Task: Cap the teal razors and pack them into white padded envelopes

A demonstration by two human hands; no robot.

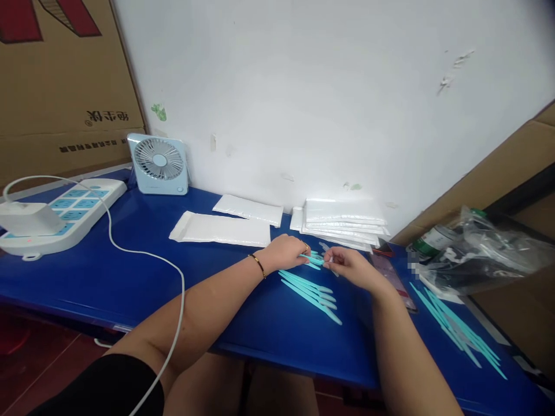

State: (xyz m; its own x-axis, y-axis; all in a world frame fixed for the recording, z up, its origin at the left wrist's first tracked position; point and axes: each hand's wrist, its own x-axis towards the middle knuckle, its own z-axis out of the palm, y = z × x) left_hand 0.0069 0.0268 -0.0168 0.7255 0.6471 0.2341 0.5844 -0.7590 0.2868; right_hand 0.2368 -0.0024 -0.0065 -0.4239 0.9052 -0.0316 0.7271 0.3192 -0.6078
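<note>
Left hand [291,252]: fingers closed on turquoise plastic sticks [315,260], above bench [243,323] | Right hand [351,267]: fingers narrowed at the sticks' pale ends, apparently steadying; grip cannot be told | Nearer edge: fanned stick row [309,290], likely spread for separate access | Wallward: white pouch stack [342,215], presumably piled to save room

At your twelve o'clock, the wall [277,86] is matt (rough in scuffed patches); toward one, your teal sticks [307,289] look smooth plastic, the packets [342,211] glossy. At two, the clear bag [503,248] is crinkled, shiny plastic; at eleven, the fan [159,160] is smooth plastic, the box [56,86] matt cardboard.
</note>
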